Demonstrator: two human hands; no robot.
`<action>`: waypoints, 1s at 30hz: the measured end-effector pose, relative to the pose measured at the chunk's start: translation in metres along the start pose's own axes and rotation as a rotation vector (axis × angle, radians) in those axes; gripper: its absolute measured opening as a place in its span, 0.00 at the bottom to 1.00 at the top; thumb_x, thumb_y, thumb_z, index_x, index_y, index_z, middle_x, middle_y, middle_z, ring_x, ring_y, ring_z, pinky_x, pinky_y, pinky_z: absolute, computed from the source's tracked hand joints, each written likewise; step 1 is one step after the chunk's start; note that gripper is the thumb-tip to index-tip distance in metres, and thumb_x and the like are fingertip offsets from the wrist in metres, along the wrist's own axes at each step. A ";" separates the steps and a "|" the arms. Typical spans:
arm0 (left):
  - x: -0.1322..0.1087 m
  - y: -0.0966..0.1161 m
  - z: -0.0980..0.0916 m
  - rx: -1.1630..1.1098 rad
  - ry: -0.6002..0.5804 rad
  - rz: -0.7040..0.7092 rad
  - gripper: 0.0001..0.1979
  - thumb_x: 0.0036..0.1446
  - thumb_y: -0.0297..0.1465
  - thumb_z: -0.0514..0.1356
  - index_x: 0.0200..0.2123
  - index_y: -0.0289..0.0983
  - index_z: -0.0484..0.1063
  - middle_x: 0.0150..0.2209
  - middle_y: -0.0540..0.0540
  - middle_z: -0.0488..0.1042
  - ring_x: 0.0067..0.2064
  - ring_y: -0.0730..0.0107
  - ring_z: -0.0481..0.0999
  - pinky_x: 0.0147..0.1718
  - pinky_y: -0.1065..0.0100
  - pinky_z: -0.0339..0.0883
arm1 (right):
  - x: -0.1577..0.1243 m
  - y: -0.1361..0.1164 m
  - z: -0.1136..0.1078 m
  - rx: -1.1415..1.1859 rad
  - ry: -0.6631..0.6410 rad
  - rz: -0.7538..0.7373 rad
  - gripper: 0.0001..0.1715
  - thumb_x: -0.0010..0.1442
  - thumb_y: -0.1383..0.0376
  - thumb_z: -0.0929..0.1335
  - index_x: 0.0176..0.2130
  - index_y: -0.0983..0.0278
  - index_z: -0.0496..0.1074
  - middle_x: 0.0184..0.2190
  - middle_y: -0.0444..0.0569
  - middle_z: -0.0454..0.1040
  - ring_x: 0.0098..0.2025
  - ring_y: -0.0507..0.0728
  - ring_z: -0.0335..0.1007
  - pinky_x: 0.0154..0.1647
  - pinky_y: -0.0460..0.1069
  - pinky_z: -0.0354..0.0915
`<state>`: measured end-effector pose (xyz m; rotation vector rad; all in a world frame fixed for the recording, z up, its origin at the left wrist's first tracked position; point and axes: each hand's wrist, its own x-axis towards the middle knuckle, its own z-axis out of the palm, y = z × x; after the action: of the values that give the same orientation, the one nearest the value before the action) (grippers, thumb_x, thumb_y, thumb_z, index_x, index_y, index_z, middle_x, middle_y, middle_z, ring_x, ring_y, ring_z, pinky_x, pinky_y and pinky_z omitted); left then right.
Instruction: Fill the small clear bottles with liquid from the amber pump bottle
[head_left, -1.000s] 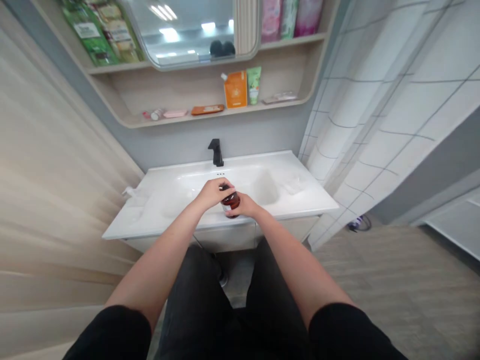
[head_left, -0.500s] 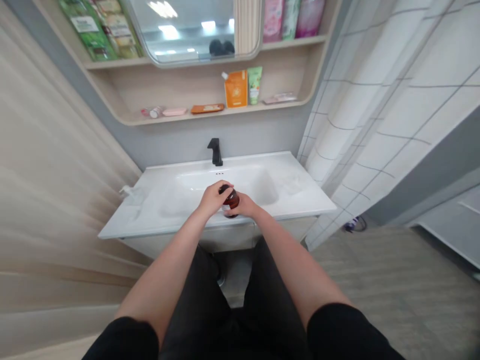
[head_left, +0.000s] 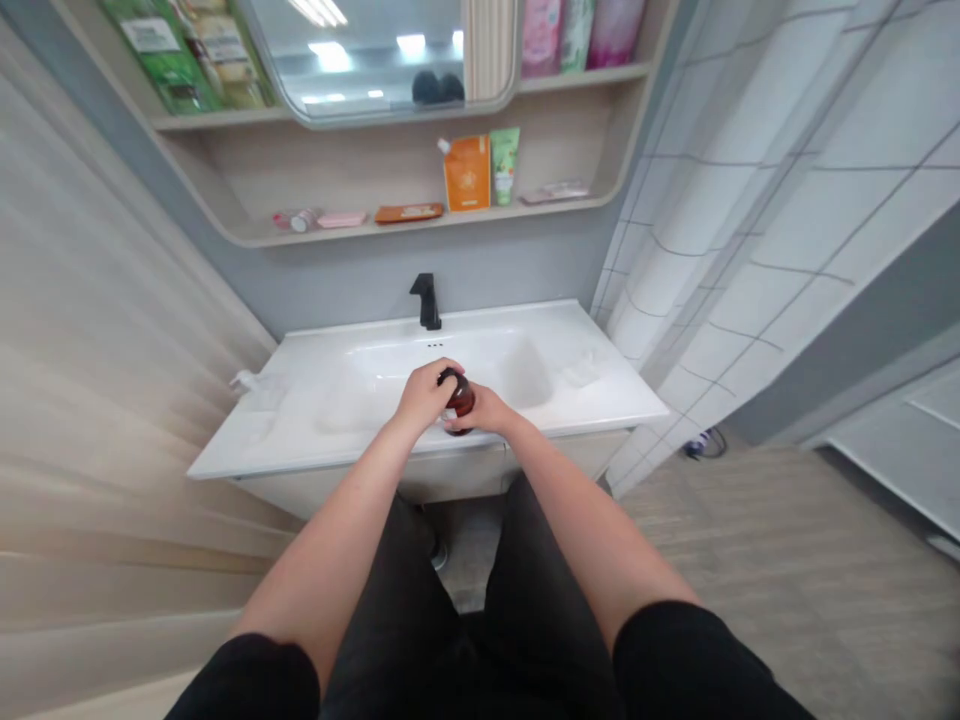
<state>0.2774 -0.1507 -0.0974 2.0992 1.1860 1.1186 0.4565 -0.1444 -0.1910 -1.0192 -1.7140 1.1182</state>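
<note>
A small brown bottle (head_left: 460, 401) with a dark cap is held over the front rim of the white sink (head_left: 390, 400). My right hand (head_left: 486, 409) wraps round the bottle's body from the right and below. My left hand (head_left: 423, 392) is closed over the bottle's top, its fingers curled on the cap. The lower part of the bottle is hidden by my fingers.
A black tap (head_left: 427, 300) stands at the back of the basin. A shelf (head_left: 420, 222) above holds an orange pouch (head_left: 466, 172), a green tube (head_left: 504, 165) and flat packets. A white tiled wall (head_left: 750, 220) rises on the right, a beige panel on the left.
Both hands stay on the bottle in the same grip; the view has shifted slightly, and the hands sit a little higher and further left in the picture.
</note>
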 end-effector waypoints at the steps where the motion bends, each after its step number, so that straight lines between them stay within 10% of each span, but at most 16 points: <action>1: -0.001 -0.001 -0.002 -0.003 -0.002 -0.015 0.09 0.65 0.30 0.62 0.42 0.43 0.84 0.45 0.46 0.87 0.50 0.54 0.85 0.57 0.56 0.75 | 0.000 0.000 0.000 0.003 -0.004 0.002 0.41 0.42 0.54 0.87 0.52 0.61 0.79 0.45 0.48 0.86 0.48 0.63 0.82 0.54 0.56 0.77; 22: 0.002 0.007 0.002 0.038 0.321 -0.063 0.16 0.56 0.42 0.77 0.27 0.42 0.76 0.36 0.46 0.77 0.44 0.57 0.79 0.51 0.58 0.74 | -0.002 -0.001 0.000 -0.001 -0.032 0.017 0.41 0.44 0.53 0.87 0.53 0.61 0.80 0.48 0.49 0.87 0.51 0.65 0.83 0.59 0.58 0.76; 30: -0.007 -0.003 -0.038 -0.072 0.458 -0.109 0.14 0.65 0.46 0.68 0.39 0.42 0.83 0.36 0.47 0.80 0.41 0.61 0.78 0.47 0.61 0.74 | -0.003 -0.002 -0.002 -0.037 0.004 0.037 0.41 0.42 0.52 0.87 0.53 0.62 0.81 0.44 0.48 0.86 0.48 0.64 0.82 0.56 0.57 0.75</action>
<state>0.2425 -0.1546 -0.0810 1.7498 1.4163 1.6169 0.4585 -0.1469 -0.1894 -1.0796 -1.7248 1.1110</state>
